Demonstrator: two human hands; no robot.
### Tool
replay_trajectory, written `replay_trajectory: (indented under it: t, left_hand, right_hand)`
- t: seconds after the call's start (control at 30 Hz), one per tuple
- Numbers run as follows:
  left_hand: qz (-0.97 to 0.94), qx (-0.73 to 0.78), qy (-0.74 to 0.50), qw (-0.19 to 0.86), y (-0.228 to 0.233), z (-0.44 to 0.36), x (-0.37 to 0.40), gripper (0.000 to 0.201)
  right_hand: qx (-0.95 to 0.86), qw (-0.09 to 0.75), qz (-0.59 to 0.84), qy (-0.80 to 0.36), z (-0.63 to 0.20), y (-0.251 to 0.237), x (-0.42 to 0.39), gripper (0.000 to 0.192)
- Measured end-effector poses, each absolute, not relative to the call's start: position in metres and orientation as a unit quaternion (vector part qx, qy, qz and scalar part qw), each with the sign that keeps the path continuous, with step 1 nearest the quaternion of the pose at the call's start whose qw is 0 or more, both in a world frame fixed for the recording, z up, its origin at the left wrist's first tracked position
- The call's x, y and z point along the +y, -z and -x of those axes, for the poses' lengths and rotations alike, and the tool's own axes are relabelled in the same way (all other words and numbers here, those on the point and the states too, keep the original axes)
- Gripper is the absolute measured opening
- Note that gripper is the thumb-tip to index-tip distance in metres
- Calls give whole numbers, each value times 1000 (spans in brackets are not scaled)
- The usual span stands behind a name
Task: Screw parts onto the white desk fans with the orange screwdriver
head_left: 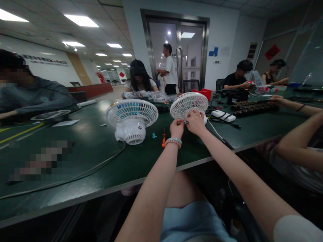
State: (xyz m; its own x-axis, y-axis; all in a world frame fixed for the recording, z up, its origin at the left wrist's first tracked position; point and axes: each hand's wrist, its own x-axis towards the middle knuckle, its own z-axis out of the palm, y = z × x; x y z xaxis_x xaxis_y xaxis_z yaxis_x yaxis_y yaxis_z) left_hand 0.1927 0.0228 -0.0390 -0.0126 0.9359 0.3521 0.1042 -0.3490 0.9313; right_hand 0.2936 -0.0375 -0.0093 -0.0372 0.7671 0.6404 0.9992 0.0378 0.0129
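Just ahead of me a white fan (188, 102) lies with its round grille tilted, and both my hands are at its near side. My left hand (177, 127) is closed in a pinch beside its base, around something too small to name. Bent over the fan's rear housing are the fingers of my right hand (196, 122), which hide most of that part. A small bluish-grey piece (186, 122) shows between the two hands. Near my left wrist lies an orange-handled screwdriver (164, 139). A small light-blue part (154, 135) is beside it on the green table (141, 164).
A second white fan (132, 121) stands to the left, its cable (101, 166) running across the table. A white power strip (223, 115), dark cables and a red bin (204, 93) are at the right and back. Several people sit around; a co-worker's arm (300, 109) reaches in at right.
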Motion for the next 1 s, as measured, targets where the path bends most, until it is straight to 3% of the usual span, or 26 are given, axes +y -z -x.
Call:
replay_trajectory:
  t: [0.37, 0.7, 1.0]
  left_hand:
    - [-620, 413, -568, 350, 53, -196, 38, 13]
    - [-457, 345, -566, 593, 43, -198, 28, 12]
    - [-412, 316, -486, 703, 36, -195, 22, 9]
  right_hand:
    - [-677, 248, 650, 241, -294, 10, -37, 25]
    - [-679, 251, 645, 244, -294, 10, -37, 24]
    - [-679, 245, 651, 236, -294, 11, -37, 25]
